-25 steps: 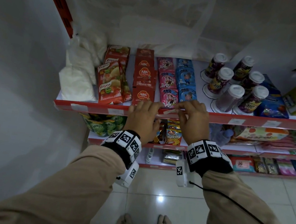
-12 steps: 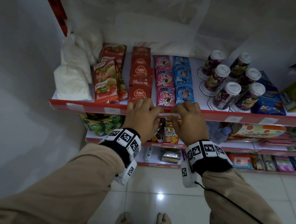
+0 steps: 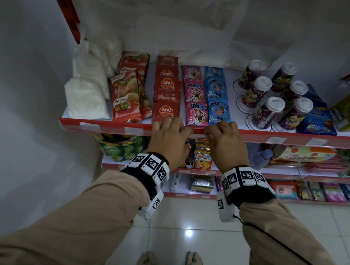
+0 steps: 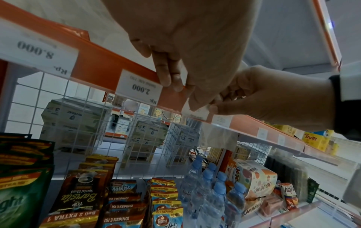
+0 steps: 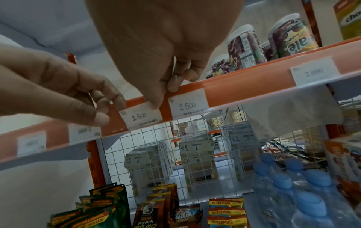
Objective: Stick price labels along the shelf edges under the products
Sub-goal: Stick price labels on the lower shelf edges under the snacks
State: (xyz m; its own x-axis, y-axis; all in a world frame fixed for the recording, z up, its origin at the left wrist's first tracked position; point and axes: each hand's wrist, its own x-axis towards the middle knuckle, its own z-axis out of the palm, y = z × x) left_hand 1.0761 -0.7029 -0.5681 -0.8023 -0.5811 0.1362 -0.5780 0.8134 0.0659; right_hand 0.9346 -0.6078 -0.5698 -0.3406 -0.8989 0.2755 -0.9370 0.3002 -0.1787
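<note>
A small white price label (image 5: 141,118) reading 1.500 lies on the red shelf edge (image 3: 255,135), below the pink sachets (image 3: 196,114). My right hand (image 5: 166,86) has its thumb on the label's upper right corner, with its fingers hooked over the top of the rail. My left hand (image 5: 105,108) holds the label's left end with curled fingers. In the head view the left hand (image 3: 174,130) and right hand (image 3: 221,132) sit side by side, and only a strip of the label (image 3: 197,135) shows between them. The left wrist view shows my thumb over the label (image 4: 197,113).
Other labels are stuck along the same rail: a 1.500 label (image 5: 188,103), a 2.000 label (image 5: 314,72) under the lidded cups (image 3: 268,112), and another 2.000 label (image 4: 139,86) to the left. The lower shelf holds water bottles (image 5: 293,185) and Malkist packs (image 3: 202,159). A white wall stands on the left.
The label was held slightly tilted between my hands and now lies flat against the rail. Both hands have stayed at the same spot on the shelf edge.
</note>
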